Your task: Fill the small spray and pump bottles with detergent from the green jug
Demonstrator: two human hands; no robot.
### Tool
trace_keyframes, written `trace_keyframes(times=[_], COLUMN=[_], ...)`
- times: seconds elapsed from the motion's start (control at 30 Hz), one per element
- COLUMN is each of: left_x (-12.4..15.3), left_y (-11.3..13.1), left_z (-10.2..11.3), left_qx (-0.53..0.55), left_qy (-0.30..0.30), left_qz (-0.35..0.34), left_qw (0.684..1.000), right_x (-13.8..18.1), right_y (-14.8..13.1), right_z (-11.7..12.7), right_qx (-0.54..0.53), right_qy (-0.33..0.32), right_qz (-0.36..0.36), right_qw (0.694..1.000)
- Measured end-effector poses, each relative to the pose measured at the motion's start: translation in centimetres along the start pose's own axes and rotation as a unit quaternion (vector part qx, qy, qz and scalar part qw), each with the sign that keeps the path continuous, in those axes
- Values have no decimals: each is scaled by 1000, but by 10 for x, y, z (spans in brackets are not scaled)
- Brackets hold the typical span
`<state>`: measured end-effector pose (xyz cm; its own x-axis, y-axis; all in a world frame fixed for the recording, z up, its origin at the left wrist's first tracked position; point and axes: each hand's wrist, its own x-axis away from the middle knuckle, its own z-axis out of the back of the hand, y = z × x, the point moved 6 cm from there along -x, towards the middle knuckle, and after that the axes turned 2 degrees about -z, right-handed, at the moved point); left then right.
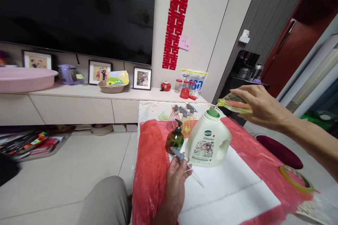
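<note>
My right hand [260, 107] is wrapped around a small clear bottle [233, 103] with yellowish liquid in it, fingers curled over its body. I hold it tipped almost flat, its open neck pointing left and hanging just above the green spout of the white detergent jug [208, 140]. The neck is near the spout but I cannot tell whether the two touch.

My left hand [176, 179] lies low on the table, palm up, fingers pinched on a grey spray-trigger head [179, 155] — its thin dip tube [196, 179] trails out to the right over the white paper [232, 190]. The trigger head sits just in front of the jug's base.

The jug stands upright on that white paper, handle to the right, label facing me. Just to its left stands a dark green pump bottle [174, 139] with a black pump, and behind the two is a cluster of small spray bottles [185, 117] with grey triggers, close together. Under it all lies a red sheet [151, 168] spread across the table.

Off to the right, on the edge of the red sheet, lies a roll of tape [297, 179] — flat, well apart from both hands. Beyond the table, a low cabinet [79, 103] runs along the wall under a large dark television [76, 10]; on it stand framed photos [142, 78], a pink basin [26, 79] and a small red teapot [166, 86]. A red paper cutting [176, 17] hangs on the wall.
</note>
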<state>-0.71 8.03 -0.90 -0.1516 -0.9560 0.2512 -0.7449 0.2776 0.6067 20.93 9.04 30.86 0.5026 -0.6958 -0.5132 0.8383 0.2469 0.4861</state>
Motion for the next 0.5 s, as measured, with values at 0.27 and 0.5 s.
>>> trace_keyframes(times=[0.27, 0.5], left_x=[2, 1], left_y=[2, 1], left_z=[-1, -1], left_qx=[2, 1], left_qy=[-9, -5], left_qz=[-6, -2], left_qw=[1000, 1000], right_x=[-2, -2], right_y=[-3, -3], right_z=[4, 4], right_qx=[22, 9], right_qy=[2, -10], right_qz=[13, -1], right_qw=[1000, 1000])
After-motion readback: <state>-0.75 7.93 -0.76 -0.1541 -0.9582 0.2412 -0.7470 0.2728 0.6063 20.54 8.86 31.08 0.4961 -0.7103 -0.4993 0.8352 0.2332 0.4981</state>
